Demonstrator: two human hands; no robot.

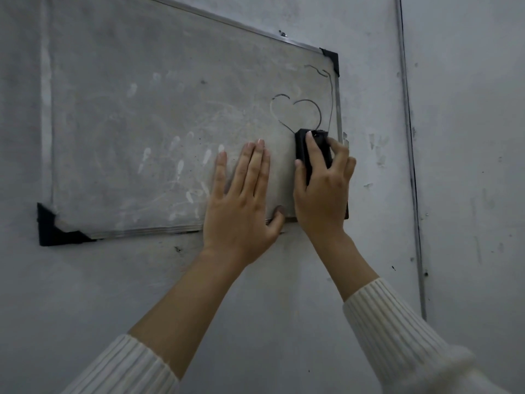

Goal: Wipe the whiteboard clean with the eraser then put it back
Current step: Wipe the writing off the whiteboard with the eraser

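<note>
Black eraser [301,146] upright, flat vs board, gripped under right hand [324,191]. Whiteboard [142,109]: smudgy grey, metal frame, black corner caps, hangs tilted, left hand [241,200] flat on its lower edge. Heart outline [307,101] unwiped, just above right hand.

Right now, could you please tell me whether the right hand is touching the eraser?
Touching. The head view shows the right hand gripping the black eraser, its fingers curled over it.

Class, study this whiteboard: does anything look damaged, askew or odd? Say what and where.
The black corner cap at the bottom left looks pulled off the frame. The whiteboard is smeared grey, with pale finger-shaped marks in its lower half.
</note>
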